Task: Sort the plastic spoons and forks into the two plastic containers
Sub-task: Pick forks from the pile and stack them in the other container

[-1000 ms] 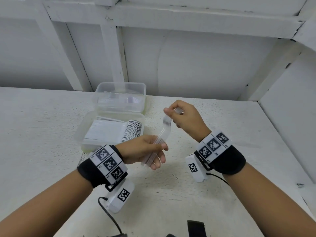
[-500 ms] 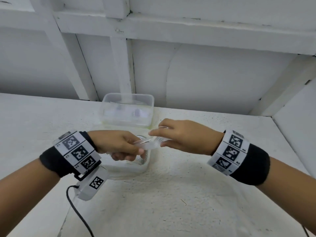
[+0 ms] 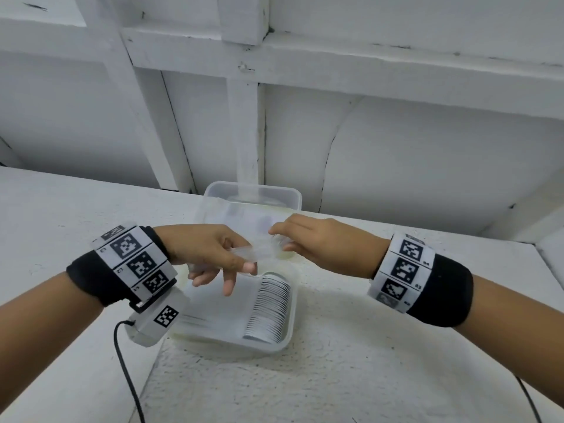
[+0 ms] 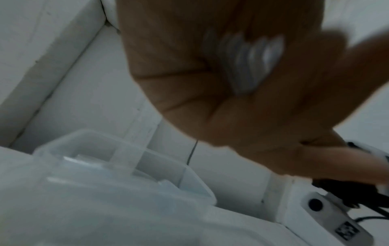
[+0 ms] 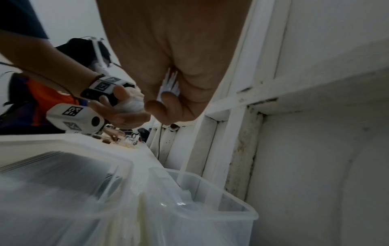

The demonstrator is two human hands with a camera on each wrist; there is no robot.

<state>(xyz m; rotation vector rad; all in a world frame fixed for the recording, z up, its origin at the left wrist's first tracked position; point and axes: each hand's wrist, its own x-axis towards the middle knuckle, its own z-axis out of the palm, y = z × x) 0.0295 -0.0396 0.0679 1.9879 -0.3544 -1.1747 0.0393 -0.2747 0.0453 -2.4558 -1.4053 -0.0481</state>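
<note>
Bundle of clear forks (image 3: 258, 253) pinched between left hand (image 3: 210, 254) and right hand (image 3: 317, 245), above the near container (image 3: 287, 334) of stacked spoons. Risk: thin, slick plastic (loosely nested) fanning out and dropping among spoons instead of the far container (image 3: 293, 196) beyond both hands.

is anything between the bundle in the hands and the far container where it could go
Nothing visible. Both the left hand and right hand hold the clear cutlery bundle just above the open far container. The near container, below, holds a packed row of spoons.
</note>
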